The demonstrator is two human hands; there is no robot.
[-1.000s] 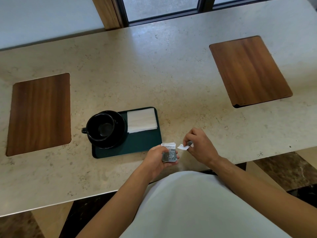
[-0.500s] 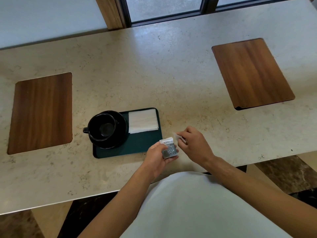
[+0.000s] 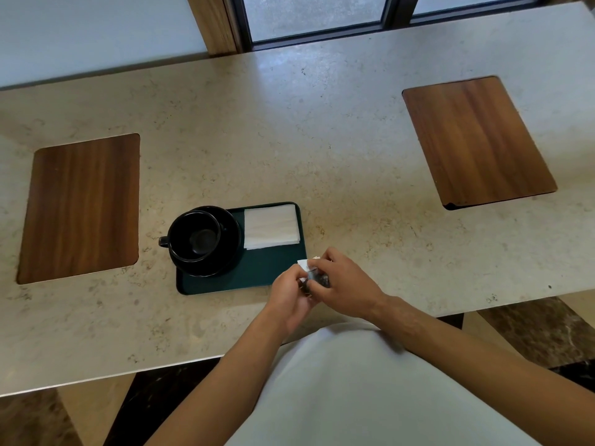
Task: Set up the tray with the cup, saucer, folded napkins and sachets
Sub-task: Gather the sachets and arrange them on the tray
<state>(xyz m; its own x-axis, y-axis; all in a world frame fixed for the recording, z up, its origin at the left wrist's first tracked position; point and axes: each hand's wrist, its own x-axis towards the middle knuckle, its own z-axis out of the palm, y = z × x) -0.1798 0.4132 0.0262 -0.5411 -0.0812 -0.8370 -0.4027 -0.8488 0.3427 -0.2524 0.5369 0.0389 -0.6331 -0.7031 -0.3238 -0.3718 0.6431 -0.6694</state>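
Observation:
A dark green tray lies on the stone counter near its front edge. On the tray's left end a black cup stands on a black saucer, handle pointing left. White folded napkins lie in the tray's far right corner. Just off the tray's right front corner, my left hand and my right hand meet around a small bundle of sachets, white and dark grey. Both hands grip the bundle, which the fingers mostly hide.
Two wooden inlays are set into the counter, one at the left and one at the far right. A window frame runs behind the counter. The counter's front edge is close to my body.
My right hand carried a white sachet leftward and joined it to the bundle in my left hand. Both hands shifted slightly toward the tray's right front corner.

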